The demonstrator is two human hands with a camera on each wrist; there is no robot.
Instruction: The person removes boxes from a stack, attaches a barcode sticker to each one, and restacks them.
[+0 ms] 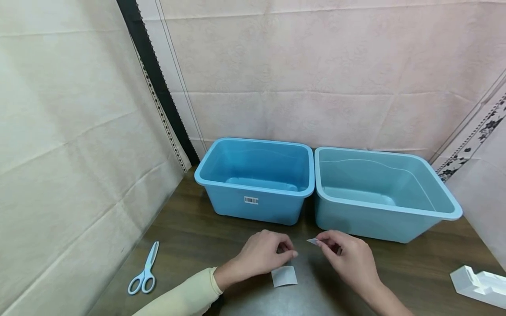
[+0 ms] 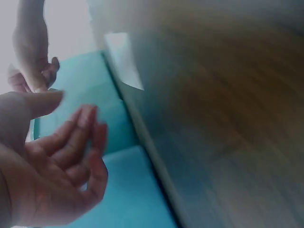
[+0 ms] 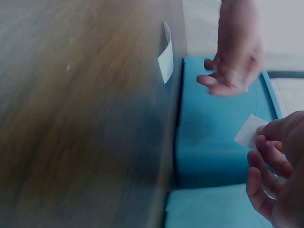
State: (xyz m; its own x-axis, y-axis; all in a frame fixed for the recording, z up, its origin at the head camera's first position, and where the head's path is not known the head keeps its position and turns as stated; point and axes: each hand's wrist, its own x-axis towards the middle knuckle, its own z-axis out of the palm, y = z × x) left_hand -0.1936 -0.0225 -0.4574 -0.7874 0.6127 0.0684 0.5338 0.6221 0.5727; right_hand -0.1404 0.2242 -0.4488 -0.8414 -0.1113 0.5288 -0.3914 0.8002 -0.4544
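My right hand (image 1: 349, 259) pinches a small white square of paper (image 3: 248, 131) between thumb and index finger, its other fingers loosely curled. To the left of it, my left hand (image 1: 262, 252) hovers over the table with thumb and fingers apart. In the left wrist view the left hand (image 2: 61, 166) shows a gap between thumb and fingers, and I see nothing held there. Just below the left hand lies a larger white paper piece (image 1: 284, 276), slightly curled at its edge, on the table.
A blue bin (image 1: 253, 204) with a barcode label (image 1: 251, 200) stands behind the hands. A paler teal bin (image 1: 363, 226) stands beside it on the right. Light blue scissors (image 1: 146, 272) lie at the left, and a white blocky object (image 1: 480, 285) at the right edge.
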